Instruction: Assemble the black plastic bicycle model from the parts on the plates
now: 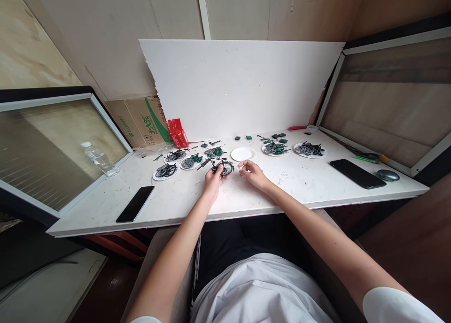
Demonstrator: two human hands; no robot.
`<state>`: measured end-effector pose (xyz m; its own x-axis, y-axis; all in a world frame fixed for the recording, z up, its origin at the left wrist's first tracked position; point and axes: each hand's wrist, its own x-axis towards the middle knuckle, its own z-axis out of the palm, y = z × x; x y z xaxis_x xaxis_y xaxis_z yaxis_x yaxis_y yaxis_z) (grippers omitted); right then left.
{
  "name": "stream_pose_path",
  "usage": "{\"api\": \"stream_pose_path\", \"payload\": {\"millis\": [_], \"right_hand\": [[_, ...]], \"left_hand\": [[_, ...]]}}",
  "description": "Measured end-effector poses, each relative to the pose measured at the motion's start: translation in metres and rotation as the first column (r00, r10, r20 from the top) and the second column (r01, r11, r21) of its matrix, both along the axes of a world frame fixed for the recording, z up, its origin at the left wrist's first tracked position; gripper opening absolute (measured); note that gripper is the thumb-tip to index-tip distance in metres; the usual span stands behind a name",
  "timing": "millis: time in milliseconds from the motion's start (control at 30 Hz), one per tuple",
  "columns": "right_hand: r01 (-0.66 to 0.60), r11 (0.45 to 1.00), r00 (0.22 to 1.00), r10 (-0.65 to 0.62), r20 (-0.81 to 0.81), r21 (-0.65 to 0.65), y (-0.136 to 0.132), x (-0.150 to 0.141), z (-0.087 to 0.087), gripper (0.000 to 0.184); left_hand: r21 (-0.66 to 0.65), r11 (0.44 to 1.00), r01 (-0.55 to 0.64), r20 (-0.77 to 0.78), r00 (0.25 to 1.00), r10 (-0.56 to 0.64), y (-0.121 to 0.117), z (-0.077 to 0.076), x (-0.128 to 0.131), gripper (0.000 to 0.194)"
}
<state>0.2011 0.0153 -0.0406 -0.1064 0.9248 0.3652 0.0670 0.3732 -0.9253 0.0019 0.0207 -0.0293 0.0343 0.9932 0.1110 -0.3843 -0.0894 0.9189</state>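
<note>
A small black model bicycle [225, 168] is held over the front middle of the table by my left hand [213, 181], thumb on top near its frame. Its wheel faces right, toward my other hand. Just right of it, my right hand [254, 173] hovers with fingers curled toward the thumb in a loose pinch; whatever lies between the fingertips is too small to make out. Behind both hands is a white plate [243, 154] with nothing visible on it. Closest on the left are plates of small parts, including one with dark green and black pieces [192, 161].
More parts plates [310, 149] stand right and left, with loose green blocks [283, 141] behind. A phone [136, 204] lies left; a black phone-like slab [357, 173] and a mouse [388, 175] lie right. A bottle [100, 159], red box [178, 133] and white board [243, 86] border the table.
</note>
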Motion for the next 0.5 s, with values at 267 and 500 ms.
{"api": "stream_pose_path", "payload": {"millis": [267,500], "right_hand": [[-0.012,1.000,1.000,0.012,0.021,0.015,-0.0028,-0.0015,0.0012,0.030],[-0.034,0.999,0.998,0.033,0.046,0.031,-0.0036,-0.0017,-0.0008,0.030]], "left_hand": [[0.066,0.996,0.065,0.078,0.994,-0.070,-0.0052,0.0040,0.0010,0.051],[0.086,0.993,0.081,0.102,0.991,-0.090,-0.0037,0.0035,0.0012,0.046]]}}
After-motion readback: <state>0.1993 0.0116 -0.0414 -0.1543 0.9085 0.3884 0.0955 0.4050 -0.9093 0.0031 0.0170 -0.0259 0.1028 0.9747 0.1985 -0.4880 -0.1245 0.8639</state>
